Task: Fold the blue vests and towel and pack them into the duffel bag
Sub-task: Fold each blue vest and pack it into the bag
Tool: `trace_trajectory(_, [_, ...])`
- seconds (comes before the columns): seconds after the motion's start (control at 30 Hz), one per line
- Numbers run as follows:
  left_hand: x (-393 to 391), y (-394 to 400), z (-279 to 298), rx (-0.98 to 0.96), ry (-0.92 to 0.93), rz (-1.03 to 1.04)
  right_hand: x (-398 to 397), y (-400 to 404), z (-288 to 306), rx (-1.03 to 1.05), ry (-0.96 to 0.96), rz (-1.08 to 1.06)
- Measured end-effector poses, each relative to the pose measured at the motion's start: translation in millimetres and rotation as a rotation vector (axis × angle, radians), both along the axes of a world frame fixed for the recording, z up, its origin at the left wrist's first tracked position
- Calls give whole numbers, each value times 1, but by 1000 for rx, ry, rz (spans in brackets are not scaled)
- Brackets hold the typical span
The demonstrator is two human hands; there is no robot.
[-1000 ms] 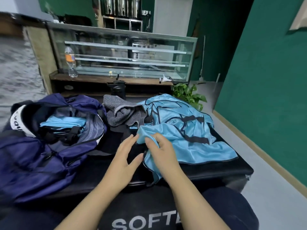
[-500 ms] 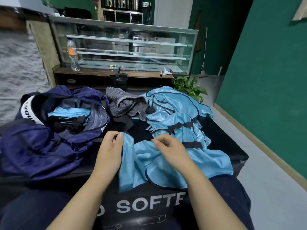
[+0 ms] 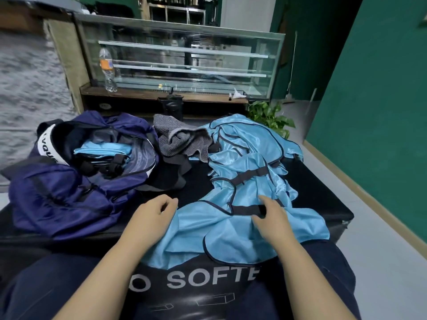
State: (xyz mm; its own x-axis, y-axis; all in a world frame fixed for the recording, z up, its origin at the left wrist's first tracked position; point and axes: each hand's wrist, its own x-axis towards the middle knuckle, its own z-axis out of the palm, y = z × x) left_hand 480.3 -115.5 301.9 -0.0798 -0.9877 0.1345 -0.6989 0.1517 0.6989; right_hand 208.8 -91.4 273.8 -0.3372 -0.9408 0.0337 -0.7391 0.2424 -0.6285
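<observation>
The duffel bag (image 3: 69,195) is hiding most of the folded vest (image 3: 101,150) inside it. The white lettering (image 3: 194,279) at lower centre is being partly covered by the blue vest (image 3: 208,234) draped over it.

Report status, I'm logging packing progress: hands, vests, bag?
Left hand pinching the front vest edge; right hand flat on it. Folded vest inside open duffel bag. Grey towel and vest pile unfolded.

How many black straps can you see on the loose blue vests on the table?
2: one black strap mid-pile, another by the right hand. More may be hidden in folds.
</observation>
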Motion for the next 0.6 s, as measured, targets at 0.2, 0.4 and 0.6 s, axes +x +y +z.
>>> trace_trajectory(0.2, [-11, -9, -22, 55, -169, -197, 6, 4, 6, 87, -3, 27])
trace_trajectory(0.4, [-39, -15, -24, 88, -425, -265, 14, 5, 14, 149, -102, 125])
trace_trajectory(0.6, [-34, -11, -28, -1, -176, -201, 20, 6, 17, 205, -219, 234])
